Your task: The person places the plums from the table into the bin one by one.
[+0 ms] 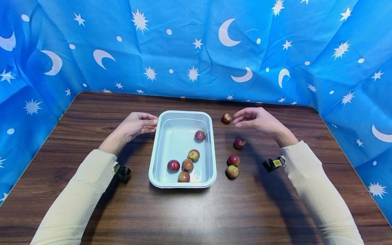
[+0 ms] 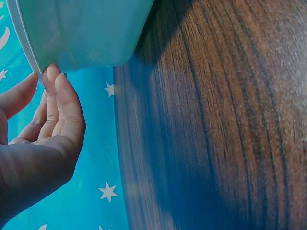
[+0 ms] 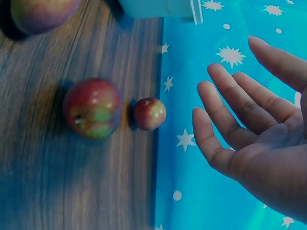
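Observation:
A white plastic tray [image 1: 182, 184] with several red and yellow-green plums in it, one of them a dark red plum [image 1: 173, 166], stands mid-table. My left hand [image 1: 136, 126] pinches the tray's left rim near its far corner; in the left wrist view the thumb and the fingertips [image 2: 52, 73] lie on either side of the edge. Over the table to the right of the tray, my right hand [image 1: 257, 120] has its fingers spread and holds nothing. Its fingertips are close to the farthest loose plum [image 1: 226, 118], apart from it in the right wrist view.
Nearer me, to the right of the tray, lie a dark plum [image 1: 239, 143], a red plum [image 1: 233, 160] and a yellow-green plum [image 1: 232, 172]. The brown wooden table [image 1: 190, 217] ends at a blue cloth [image 1: 196, 51] with moons and stars.

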Motion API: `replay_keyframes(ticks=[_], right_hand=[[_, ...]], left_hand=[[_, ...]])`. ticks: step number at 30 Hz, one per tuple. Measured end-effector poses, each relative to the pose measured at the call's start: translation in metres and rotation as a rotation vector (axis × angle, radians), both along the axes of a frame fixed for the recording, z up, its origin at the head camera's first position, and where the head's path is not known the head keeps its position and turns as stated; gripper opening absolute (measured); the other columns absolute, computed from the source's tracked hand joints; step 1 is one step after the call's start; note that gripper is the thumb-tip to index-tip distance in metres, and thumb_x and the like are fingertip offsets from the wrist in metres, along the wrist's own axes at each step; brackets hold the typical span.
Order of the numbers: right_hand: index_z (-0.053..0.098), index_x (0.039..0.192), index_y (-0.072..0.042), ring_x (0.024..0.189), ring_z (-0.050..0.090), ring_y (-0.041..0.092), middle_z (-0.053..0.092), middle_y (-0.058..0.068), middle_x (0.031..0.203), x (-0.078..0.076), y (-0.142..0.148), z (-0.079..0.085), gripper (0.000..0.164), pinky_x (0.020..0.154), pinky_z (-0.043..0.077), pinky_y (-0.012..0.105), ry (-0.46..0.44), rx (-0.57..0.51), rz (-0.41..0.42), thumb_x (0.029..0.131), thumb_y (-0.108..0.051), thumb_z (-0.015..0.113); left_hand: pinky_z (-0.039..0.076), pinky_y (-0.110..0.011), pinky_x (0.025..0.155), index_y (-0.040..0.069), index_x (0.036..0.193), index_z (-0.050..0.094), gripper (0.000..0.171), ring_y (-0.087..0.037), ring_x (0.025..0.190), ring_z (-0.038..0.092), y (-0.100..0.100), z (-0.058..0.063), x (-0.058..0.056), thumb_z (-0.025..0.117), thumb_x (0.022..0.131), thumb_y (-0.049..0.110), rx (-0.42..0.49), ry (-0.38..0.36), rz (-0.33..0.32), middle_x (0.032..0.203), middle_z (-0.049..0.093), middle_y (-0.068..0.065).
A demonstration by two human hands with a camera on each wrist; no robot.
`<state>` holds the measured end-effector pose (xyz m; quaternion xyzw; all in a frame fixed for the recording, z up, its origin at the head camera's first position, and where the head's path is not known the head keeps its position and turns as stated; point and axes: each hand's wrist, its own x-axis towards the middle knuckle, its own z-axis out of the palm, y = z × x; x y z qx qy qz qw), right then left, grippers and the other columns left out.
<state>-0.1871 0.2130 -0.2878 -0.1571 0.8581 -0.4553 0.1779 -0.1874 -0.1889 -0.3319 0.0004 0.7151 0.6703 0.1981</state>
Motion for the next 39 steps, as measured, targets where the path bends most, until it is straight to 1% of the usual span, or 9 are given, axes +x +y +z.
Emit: replay_keyframes(ticks=[4, 9, 15, 18, 23, 27, 30, 33, 39], right_hand=[[0.056, 0.116, -0.002, 0.097, 0.059, 0.022, 0.062, 0.017, 0.107, -0.001, 0.006, -0.005, 0.035, 0.084, 0.048, 0.033, -0.011, 0.006, 0.000, 0.087, -0.020, 0.064], [0.053, 0.118, 0.002, 0.095, 0.060, 0.021, 0.059, 0.023, 0.110, -0.001, 0.015, -0.013, 0.039, 0.083, 0.050, 0.034, -0.033, -0.003, 0.024, 0.087, -0.018, 0.064], [0.049, 0.118, 0.010, 0.090, 0.062, 0.014, 0.058, 0.027, 0.108, 0.002, 0.022, -0.026, 0.039, 0.079, 0.051, 0.022, -0.049, -0.039, 0.025, 0.087, -0.011, 0.063], [0.048, 0.118, 0.011, 0.090, 0.062, 0.012, 0.059, 0.027, 0.108, 0.005, 0.025, -0.032, 0.039, 0.079, 0.051, 0.020, -0.069, -0.051, 0.016, 0.087, -0.008, 0.062], [0.047, 0.119, 0.012, 0.089, 0.062, 0.012, 0.059, 0.027, 0.108, 0.006, 0.030, -0.040, 0.039, 0.078, 0.052, 0.023, -0.097, -0.074, 0.005, 0.087, -0.006, 0.061], [0.048, 0.118, 0.012, 0.088, 0.063, 0.012, 0.059, 0.027, 0.108, 0.007, 0.031, -0.046, 0.038, 0.080, 0.053, 0.031, -0.112, -0.086, 0.002, 0.086, -0.004, 0.061], [0.049, 0.117, 0.011, 0.089, 0.062, 0.012, 0.060, 0.025, 0.108, 0.008, 0.031, -0.049, 0.037, 0.081, 0.053, 0.034, -0.120, -0.077, -0.007, 0.086, -0.005, 0.062], [0.050, 0.118, 0.010, 0.090, 0.061, 0.011, 0.060, 0.023, 0.108, 0.010, 0.031, -0.052, 0.038, 0.082, 0.053, 0.035, -0.130, -0.074, -0.018, 0.086, -0.006, 0.062], [0.049, 0.118, 0.010, 0.090, 0.060, 0.012, 0.057, 0.027, 0.111, 0.011, 0.031, -0.056, 0.038, 0.082, 0.052, 0.033, -0.159, -0.097, -0.026, 0.087, -0.005, 0.061]], left_hand=[[0.051, -0.033, 0.084, -0.012, 0.116, 0.048, 0.030, -0.011, 0.073, 0.062, 0.000, -0.001, -0.001, 0.054, 0.092, 0.005, -0.004, -0.001, -0.002, 0.081, 0.064, -0.001], [0.051, -0.033, 0.083, -0.012, 0.116, 0.047, 0.030, -0.011, 0.072, 0.062, 0.000, -0.001, -0.001, 0.054, 0.092, 0.005, -0.009, -0.004, -0.001, 0.081, 0.063, -0.001], [0.053, -0.030, 0.081, -0.013, 0.117, 0.046, 0.032, -0.011, 0.072, 0.062, 0.000, 0.000, 0.000, 0.053, 0.092, 0.005, -0.008, -0.005, 0.004, 0.081, 0.063, -0.001], [0.053, -0.030, 0.080, -0.012, 0.117, 0.046, 0.031, -0.011, 0.072, 0.062, 0.000, 0.000, 0.000, 0.053, 0.092, 0.005, -0.010, -0.007, 0.005, 0.081, 0.063, -0.001], [0.053, -0.030, 0.081, -0.012, 0.117, 0.046, 0.031, -0.011, 0.072, 0.062, 0.000, 0.000, 0.000, 0.053, 0.092, 0.005, -0.011, -0.011, 0.006, 0.081, 0.063, -0.001], [0.053, -0.030, 0.080, -0.012, 0.118, 0.046, 0.032, -0.011, 0.072, 0.062, 0.000, -0.001, 0.000, 0.053, 0.092, 0.005, -0.011, -0.010, 0.005, 0.081, 0.063, -0.001], [0.053, -0.029, 0.080, -0.012, 0.117, 0.046, 0.032, -0.011, 0.072, 0.062, 0.000, -0.001, -0.001, 0.054, 0.092, 0.006, -0.011, -0.010, 0.006, 0.082, 0.063, -0.002], [0.053, -0.030, 0.080, -0.012, 0.117, 0.047, 0.032, -0.011, 0.073, 0.062, 0.000, -0.001, 0.000, 0.054, 0.092, 0.006, -0.010, -0.012, 0.008, 0.082, 0.063, -0.002], [0.052, -0.032, 0.083, -0.011, 0.117, 0.047, 0.032, -0.012, 0.073, 0.063, 0.000, 0.000, 0.000, 0.054, 0.092, 0.006, -0.013, -0.015, 0.009, 0.083, 0.063, -0.002]])
